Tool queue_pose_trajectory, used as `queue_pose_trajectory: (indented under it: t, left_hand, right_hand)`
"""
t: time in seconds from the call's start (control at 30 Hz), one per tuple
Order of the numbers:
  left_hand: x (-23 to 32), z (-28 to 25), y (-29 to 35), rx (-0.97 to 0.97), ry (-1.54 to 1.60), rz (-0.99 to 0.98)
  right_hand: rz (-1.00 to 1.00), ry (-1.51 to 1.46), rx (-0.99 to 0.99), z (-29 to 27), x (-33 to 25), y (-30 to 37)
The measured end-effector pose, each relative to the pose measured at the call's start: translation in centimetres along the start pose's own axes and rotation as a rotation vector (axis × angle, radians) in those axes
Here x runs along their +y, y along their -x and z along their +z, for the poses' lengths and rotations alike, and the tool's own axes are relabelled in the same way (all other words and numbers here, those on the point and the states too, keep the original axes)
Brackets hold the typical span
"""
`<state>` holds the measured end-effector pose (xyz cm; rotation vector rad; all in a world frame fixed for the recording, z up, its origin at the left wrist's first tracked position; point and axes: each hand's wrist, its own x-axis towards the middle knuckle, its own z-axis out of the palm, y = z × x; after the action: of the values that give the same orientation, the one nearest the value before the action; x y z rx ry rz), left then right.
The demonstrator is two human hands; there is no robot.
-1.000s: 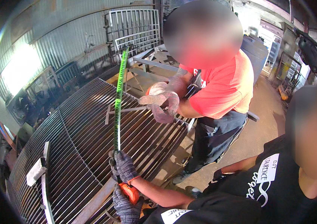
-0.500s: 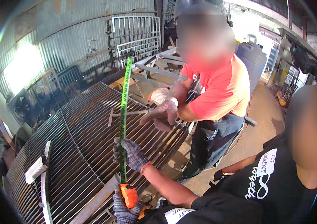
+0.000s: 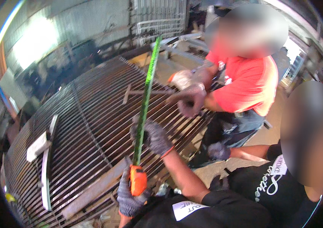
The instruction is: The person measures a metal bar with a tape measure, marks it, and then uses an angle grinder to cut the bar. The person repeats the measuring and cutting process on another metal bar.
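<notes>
At the near side of the big barred grating (image 3: pixel 106 104), a person in a black top works a tape measure (image 3: pixel 138 180) with two gloved hands. Its orange case sits by the grating's near edge, nested in the left hand (image 3: pixel 130 197), whose fingers wrap it snugly from the side and below. From there the green blade (image 3: pixel 152 74) runs out in front of the grating's bars, and its tip, from here, shows beyond the grating's far right edge. Over the near part of the grating, the right hand (image 3: pixel 152 136) is curled about the blade, some fingers showing on either side of it; I cannot tell whether they pinch it or just steady it.

On the right side of the grating stands a co-worker in a red shirt (image 3: pixel 247 85), one gloved hand (image 3: pixel 192 100) at the handle of a hammer (image 3: pixel 127 94) whose head is over the middle of the grating; whether it touches the bars I can't make out. Nearer, off the grating's right edge, is another co-worker in a black shirt (image 3: pixel 258 180).

On the grating's left part lies a pale metal bar (image 3: pixel 46 178), with a whitish block (image 3: pixel 38 146) against it. A flat strip of metal (image 3: pixel 97 190) crosses the grating near its front. Behind the grating, a light barred frame (image 3: pixel 159 28) stands by the corrugated wall (image 3: pixel 104 15).
</notes>
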<state>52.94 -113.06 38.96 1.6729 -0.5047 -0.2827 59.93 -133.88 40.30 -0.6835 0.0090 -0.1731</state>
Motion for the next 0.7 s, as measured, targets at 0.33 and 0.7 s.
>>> queue_pose_trajectory:
  t: [0.33, 0.7]
  left_hand:
    - [1.4, -0.5, -0.9, -0.053, 0.133, 0.012]
    - [0.9, -1.0, -2.7, -0.033, -0.042, 0.076]
  right_hand:
    - [0.033, -0.256, -0.184, -1.7, -0.1, -1.5]
    - [0.022, -0.167, -0.136, -1.3, -0.9, -1.7]
